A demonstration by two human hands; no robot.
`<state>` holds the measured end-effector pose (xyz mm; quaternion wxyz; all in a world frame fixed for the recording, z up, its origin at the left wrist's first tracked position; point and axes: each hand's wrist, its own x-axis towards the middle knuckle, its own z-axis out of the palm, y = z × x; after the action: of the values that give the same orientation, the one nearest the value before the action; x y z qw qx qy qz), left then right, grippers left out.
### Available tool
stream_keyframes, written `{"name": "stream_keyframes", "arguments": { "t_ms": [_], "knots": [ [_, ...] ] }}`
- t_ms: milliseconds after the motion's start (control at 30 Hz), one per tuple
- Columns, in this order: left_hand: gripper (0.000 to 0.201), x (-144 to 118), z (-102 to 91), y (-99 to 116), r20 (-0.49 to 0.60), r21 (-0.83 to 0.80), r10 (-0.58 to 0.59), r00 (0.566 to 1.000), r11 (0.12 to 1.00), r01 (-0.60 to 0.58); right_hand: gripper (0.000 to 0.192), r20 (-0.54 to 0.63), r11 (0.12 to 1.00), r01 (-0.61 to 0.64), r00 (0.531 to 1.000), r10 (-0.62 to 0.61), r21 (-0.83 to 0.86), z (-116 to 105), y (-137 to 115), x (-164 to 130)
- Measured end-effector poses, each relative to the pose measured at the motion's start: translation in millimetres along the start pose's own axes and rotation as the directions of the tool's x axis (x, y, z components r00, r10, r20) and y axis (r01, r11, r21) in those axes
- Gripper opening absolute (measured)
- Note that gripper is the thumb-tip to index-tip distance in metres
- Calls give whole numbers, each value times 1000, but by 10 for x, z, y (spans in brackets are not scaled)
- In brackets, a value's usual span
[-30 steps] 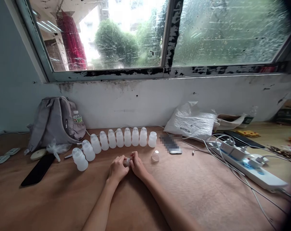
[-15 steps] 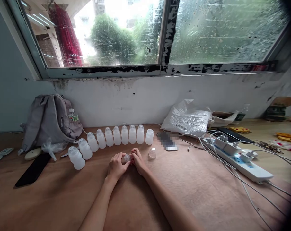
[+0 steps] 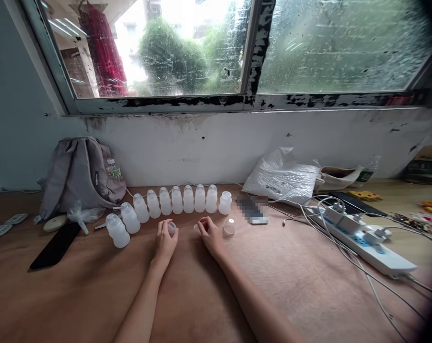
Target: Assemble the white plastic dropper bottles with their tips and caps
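Note:
My left hand (image 3: 165, 244) is closed around a small clear ribbed screw ring (image 3: 171, 228) in front of the bottle row. To its right, my right hand (image 3: 210, 236) pinches a small clear piece (image 3: 196, 226), too small to name. A clear dome cap (image 3: 229, 228) rests on the table just right of that hand. Behind both hands, several frosted baby bottles (image 3: 188, 200) stand upright in a curved row. At the row's right end is a bottle (image 3: 225, 203) without a cap; the others appear capped.
On the left are a grey backpack (image 3: 80, 181), a black phone-like slab (image 3: 55, 247) and a knotted plastic bag (image 3: 82, 214). A partly blurred phone (image 3: 253, 209), a silver packet (image 3: 282, 176) and a white power strip (image 3: 366, 247) with trailing cables occupy the right.
My hands were together at the ribbed ring; now they are apart. The left has moved left with the ring, and the right holds the small clear piece. The view has shifted slightly.

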<state>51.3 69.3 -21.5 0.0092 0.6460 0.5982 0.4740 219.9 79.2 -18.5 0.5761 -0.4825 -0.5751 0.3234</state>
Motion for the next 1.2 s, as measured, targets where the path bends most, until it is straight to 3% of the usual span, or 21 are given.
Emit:
{"name": "stream_keyframes", "arguments": {
  "t_ms": [133,467,633,933,1200],
  "knots": [
    [23,27,-4,-167,10,168,-99,995,981,96,12,80,975,84,994,-68,-205,34,-24,-24],
    [30,18,-62,-251,33,398,-195,980,902,166,16,111,969,110,990,-87,-223,26,-4,-3],
    [37,14,-78,-251,18,422,-198,980,890,172,7,119,967,147,985,-124,-207,56,43,8],
    [30,41,-119,-290,34,394,-114,993,915,91,8,128,969,159,982,-137,-189,80,43,48],
    [31,18,-95,-286,60,369,-116,991,926,86,9,123,967,166,982,-144,-195,99,75,77]
  ]
}}
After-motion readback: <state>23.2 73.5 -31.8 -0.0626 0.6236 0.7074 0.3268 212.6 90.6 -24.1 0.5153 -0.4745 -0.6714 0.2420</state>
